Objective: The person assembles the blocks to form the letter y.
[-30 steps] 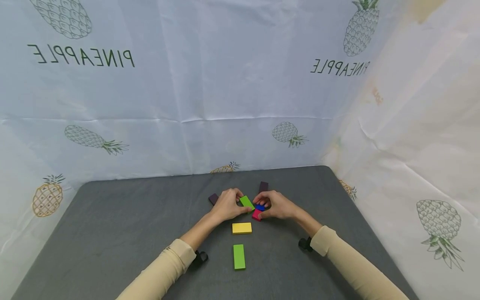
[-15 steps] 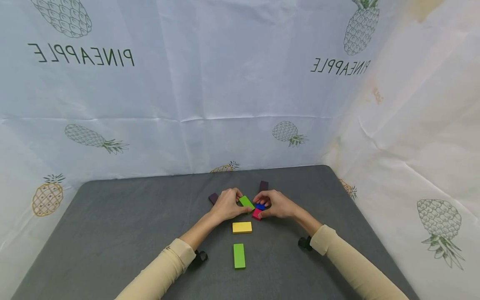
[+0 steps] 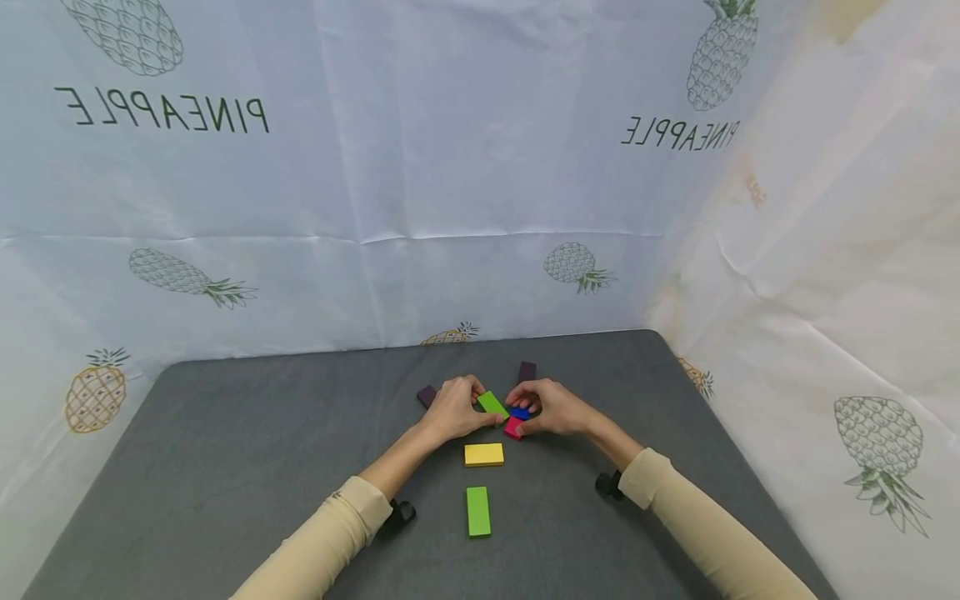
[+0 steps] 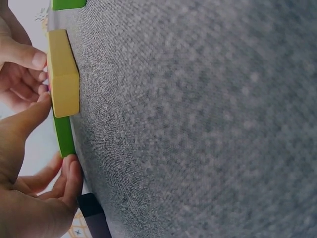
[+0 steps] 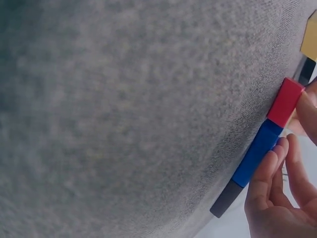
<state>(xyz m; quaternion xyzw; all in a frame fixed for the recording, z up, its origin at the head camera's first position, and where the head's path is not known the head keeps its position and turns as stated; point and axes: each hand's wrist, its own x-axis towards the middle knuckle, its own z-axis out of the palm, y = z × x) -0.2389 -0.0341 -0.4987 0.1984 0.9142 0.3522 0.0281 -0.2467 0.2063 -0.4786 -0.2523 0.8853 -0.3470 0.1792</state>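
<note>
On the grey table, my left hand (image 3: 452, 410) holds a green block (image 3: 492, 405) between thumb and fingertips. That block lies slanted, its near end right by the red and blue blocks. My right hand (image 3: 558, 410) has its thumb against the red block (image 5: 286, 101) and its curled fingers along the blue block (image 5: 257, 152). Red and blue sit end to end in the right wrist view. In the left wrist view the yellow block (image 4: 64, 74) partly hides the held green block (image 4: 64, 136).
Nearer me than the hands lie the yellow block and a second green block (image 3: 477, 512). One dark block (image 3: 426, 397) rests beyond the left hand, another dark block (image 3: 527, 372) beyond the right. A pineapple-print cloth (image 3: 480, 183) hangs behind the table (image 3: 262, 467).
</note>
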